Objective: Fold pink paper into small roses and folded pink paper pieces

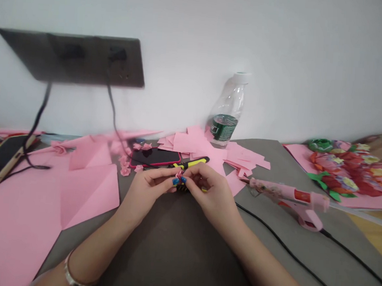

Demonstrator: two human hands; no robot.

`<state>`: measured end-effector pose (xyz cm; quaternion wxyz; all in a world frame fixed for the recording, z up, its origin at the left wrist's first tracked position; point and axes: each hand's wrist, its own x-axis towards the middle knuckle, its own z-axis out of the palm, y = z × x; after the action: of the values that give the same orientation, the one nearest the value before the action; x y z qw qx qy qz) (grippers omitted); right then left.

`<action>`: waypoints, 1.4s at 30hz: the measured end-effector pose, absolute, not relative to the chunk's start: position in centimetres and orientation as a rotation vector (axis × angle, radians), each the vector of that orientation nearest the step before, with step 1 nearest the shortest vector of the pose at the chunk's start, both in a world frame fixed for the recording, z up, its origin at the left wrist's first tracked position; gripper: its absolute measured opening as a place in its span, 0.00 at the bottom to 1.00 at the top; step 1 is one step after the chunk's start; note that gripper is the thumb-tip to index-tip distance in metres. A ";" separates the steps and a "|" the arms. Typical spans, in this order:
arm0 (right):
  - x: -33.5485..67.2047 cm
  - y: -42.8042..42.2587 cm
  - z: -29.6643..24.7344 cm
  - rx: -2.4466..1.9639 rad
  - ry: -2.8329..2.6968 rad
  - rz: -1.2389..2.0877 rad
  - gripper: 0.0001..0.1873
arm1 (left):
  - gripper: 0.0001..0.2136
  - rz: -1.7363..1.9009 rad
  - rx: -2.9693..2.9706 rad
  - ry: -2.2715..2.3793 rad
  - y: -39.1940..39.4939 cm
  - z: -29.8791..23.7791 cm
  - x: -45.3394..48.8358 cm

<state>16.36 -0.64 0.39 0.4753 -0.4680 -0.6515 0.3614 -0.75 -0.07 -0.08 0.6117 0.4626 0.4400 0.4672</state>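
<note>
Between my two hands is a small pink paper flower (179,173), pinched at the fingertips. My left hand (150,188) closes on it from the left, thumb and fingers together. From the right, my right hand (209,188) grips the same flower with thumb and forefinger. Just behind the hands lies a yellow and black tool (192,162), partly hidden by my fingers. A phone with a red edge (155,157) rests behind my left hand, with several small pink paper flowers (124,164) beside it.
Pink paper pieces (197,145) lie around a clear bottle (226,115) by the wall. A pink glue gun (292,198) with its black cord sits at right. Colourful paper flowers (353,167) stand far right. Large pink sheets (18,218) and another phone (3,158) are at left.
</note>
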 end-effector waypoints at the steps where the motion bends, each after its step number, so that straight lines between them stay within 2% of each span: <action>1: 16.5 -0.6 0.5 -1.130 -1.641 0.832 0.04 | 0.13 1.061 1.055 1.015 0.0 0.0 -0.8; 5: 17.0 -0.5 0.8 -1.068 -1.836 0.705 0.07 | 0.15 0.980 1.004 0.998 0.1 0.4 -1.1; 9: 17.1 -0.5 0.9 -1.052 -1.888 0.713 0.07 | 0.15 0.923 0.984 0.992 0.1 0.5 -1.3; 13: 16.8 -0.4 0.7 -1.118 -1.637 0.959 0.04 | 0.13 1.054 1.084 0.970 0.1 0.5 -1.2; 17: 16.7 -0.2 0.6 -1.081 -1.448 1.212 0.09 | 0.10 1.183 1.292 0.956 -0.2 0.7 -1.0; 21: 16.7 -0.2 0.7 -1.045 -1.437 1.273 0.12 | 0.09 1.187 1.375 1.017 -0.3 0.5 -1.0; 24: 16.7 -0.4 0.8 -1.054 -1.510 1.180 0.08 | 0.09 1.131 1.317 1.028 -0.1 0.2 -1.2; 27: 16.7 -0.6 0.9 -1.083 -1.670 0.946 0.04 | 0.09 1.054 1.237 0.999 0.2 0.1 -1.3; 32: 17.3 -0.5 1.1 -0.989 -1.895 0.692 0.08 | 0.09 0.989 1.184 0.972 0.3 0.4 -1.3; 37: 17.8 -0.3 1.3 -0.893 -2.000 0.646 0.09 | 0.14 0.918 1.091 0.946 0.4 0.4 -1.4; 42: 17.2 -0.5 1.0 -0.976 -1.914 0.695 0.09 | 0.16 0.971 0.975 0.931 0.2 0.5 -1.0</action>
<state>17.24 -0.46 0.97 0.4274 -0.3908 -0.7663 0.2781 -1.03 0.19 0.48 0.6746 0.4332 0.4136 0.4315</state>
